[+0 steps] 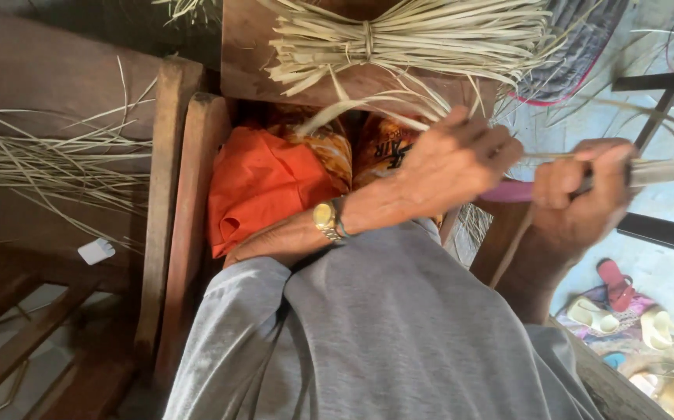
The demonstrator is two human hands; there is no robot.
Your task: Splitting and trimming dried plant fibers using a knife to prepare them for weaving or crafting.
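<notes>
Between both hands, pale reed strip (664,169), left hand (454,159) and right hand (586,194) clenched on it

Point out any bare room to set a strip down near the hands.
Bare brown surface at upper left, between the wooden rail and the loose strips below it. Crowded: the board under the tied bundle, the orange cloth, and around the left hand and right hand, both gripping strips.
</notes>
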